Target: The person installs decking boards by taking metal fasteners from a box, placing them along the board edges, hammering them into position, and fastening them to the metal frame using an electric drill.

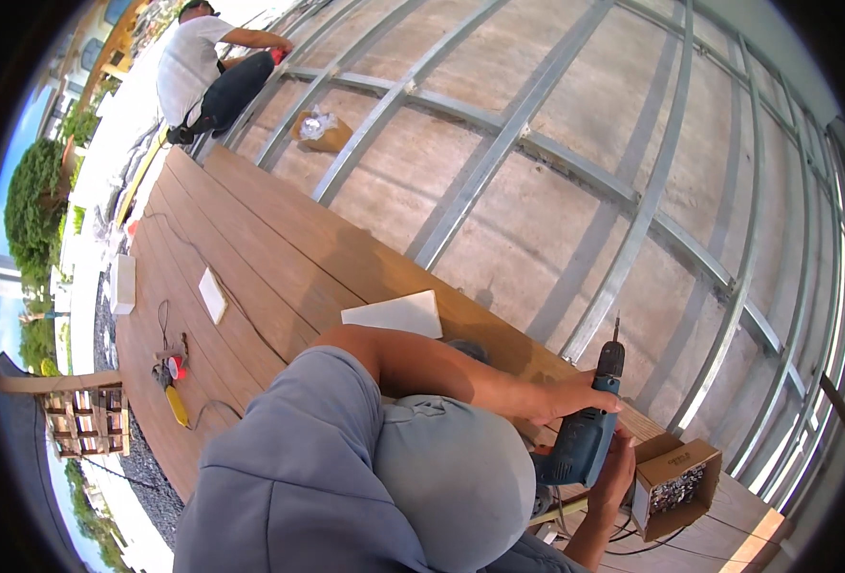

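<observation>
My left hand (575, 396) lies over the front body of a dark teal power drill (585, 435), just behind its chuck, with the fingers curled round it. My right hand (618, 466) is closed on the drill's near right side; the exact grip is partly hidden. A thin bit (617, 329) points away from me, over the metal framing. Right beside my right hand sits an open cardboard box (671, 468) filled with small metal fasteners (678, 489). Between my arms, rounded grey cloth (460, 482) blocks the view of the deck.
Brown deck boards (250, 229) meet galvanized metal framing (480, 196) over concrete. A white board piece (398, 315) lies beyond my left forearm. Cords and a yellow-handled tool (176, 401) lie left. At the far left a co-worker (193, 72) crouches by the frame, near a torn bag (322, 134).
</observation>
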